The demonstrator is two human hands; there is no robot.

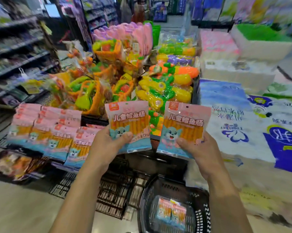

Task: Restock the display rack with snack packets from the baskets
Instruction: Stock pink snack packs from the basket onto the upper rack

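Shop aisle, toy bins (pixel 125 81) behind. Left grip (pixel 108 143) grasps left packet (pixel 127 118) by lower edge. Right grip (pixel 199 148) grasps right packet (pixel 184 125). Both packets above wire rack (pixel 111 199); basket (pixel 142 207) below holds more. Risk: slick film slips from thumb pinch; leaning stocked row (pixel 46 130) may topple if nudged.

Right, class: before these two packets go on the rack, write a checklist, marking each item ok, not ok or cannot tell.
1. Grip of left hand on left packet: ok.
2. Grip of right hand on right packet: ok.
3. Both held packets upright, print facing the person: ok.
4. Free slot on rack beside the stocked packets: cannot tell.
5. The basket holds spare packets: ok.
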